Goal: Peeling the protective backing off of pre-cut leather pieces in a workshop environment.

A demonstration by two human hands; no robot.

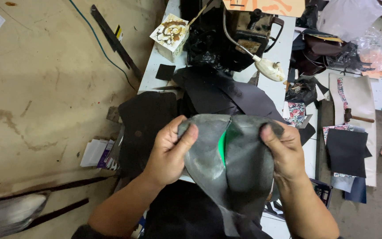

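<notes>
Grey leather piece hangs pinched between left hand and right hand. Green, perhaps lining, shows at its seam.

A black sewing machine stands on the white bench, with black leather pieces just beside it.

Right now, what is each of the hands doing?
Left hand: closed, pinching the left edge of the dark grey leather piece with a green strip at its seam.
Right hand: closed, gripping the same piece's right edge.
</notes>
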